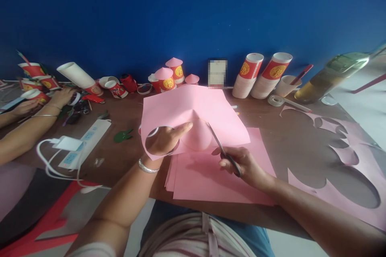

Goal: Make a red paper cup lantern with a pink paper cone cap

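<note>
A pink paper sheet [169, 106] is held up over the table, with a round hole cut in its lower left. My left hand [169, 138] grips it there, the thumb on top and the fingers hidden beneath. Near the sheet's middle a drawn circle outline [197, 134] shows faintly. My right hand [244, 166] is closed round the handles of a pair of scissors [221, 148], whose tips touch the sheet beside that outline. Under both lies a stack of pink paper [217, 186].
Pink paper offcuts [328, 198] spread at the right. Along the wall stand stacked paper cups [243, 86], cups with pink cone tops [164, 74], a tape roll [276, 101] and a bottle [319, 82]. A power strip [99, 130] and another person's hands [62, 96] are at left.
</note>
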`<act>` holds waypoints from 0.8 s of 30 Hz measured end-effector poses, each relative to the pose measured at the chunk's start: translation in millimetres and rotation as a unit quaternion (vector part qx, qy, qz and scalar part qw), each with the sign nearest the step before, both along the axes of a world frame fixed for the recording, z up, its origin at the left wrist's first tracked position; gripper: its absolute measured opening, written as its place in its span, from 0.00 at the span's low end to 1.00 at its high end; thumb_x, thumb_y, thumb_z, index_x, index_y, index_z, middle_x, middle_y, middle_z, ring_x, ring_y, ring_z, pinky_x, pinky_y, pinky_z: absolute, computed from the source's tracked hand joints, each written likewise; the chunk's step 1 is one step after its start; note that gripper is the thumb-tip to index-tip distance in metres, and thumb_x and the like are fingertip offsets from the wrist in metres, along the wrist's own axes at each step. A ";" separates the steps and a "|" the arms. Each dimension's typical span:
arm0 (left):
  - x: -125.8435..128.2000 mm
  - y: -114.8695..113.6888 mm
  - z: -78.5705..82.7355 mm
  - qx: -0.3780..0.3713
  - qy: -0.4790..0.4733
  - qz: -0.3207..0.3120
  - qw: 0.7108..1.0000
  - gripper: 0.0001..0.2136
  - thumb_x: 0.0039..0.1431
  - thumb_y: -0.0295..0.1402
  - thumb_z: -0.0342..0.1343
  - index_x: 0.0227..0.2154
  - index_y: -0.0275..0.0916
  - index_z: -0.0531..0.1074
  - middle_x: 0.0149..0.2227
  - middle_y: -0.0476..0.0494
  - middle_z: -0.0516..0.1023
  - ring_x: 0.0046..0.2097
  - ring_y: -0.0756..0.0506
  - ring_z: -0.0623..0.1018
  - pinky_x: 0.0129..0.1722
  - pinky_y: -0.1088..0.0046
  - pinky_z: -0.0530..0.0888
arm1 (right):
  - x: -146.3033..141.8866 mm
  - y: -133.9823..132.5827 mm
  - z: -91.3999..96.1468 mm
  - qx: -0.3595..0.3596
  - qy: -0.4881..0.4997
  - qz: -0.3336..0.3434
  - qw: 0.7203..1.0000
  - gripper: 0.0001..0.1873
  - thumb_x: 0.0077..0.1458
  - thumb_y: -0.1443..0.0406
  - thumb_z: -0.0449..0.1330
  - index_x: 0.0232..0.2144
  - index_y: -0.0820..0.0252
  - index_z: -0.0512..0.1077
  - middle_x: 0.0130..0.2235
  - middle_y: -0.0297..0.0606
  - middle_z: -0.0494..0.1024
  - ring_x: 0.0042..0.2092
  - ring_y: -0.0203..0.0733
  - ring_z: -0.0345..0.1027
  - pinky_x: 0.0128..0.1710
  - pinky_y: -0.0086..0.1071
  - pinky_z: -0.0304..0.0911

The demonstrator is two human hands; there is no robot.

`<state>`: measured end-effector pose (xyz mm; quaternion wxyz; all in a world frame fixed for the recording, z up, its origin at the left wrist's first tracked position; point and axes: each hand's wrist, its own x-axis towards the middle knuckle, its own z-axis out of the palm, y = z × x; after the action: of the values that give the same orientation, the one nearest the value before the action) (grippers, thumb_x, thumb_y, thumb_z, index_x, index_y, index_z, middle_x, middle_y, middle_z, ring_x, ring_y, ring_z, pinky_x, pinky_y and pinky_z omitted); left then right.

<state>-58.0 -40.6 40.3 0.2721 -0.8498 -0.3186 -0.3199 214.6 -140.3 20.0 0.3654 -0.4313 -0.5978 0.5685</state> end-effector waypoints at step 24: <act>-0.6 -1.9 1.9 -0.032 0.011 0.005 0.999 0.21 0.61 0.21 0.56 0.50 0.53 0.81 0.35 0.49 0.87 0.26 0.47 0.83 0.28 0.75 0.77 | -1.9 -0.6 3.9 -0.006 0.034 0.006 0.999 0.24 0.60 0.47 0.63 0.42 0.62 0.75 0.23 0.30 0.69 0.25 0.33 0.62 0.26 0.29 0.64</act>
<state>-58.7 -42.5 42.2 0.2498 -0.8600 -0.3303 -0.2983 212.8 -140.9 23.9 0.3793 -0.4103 -0.5845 0.5883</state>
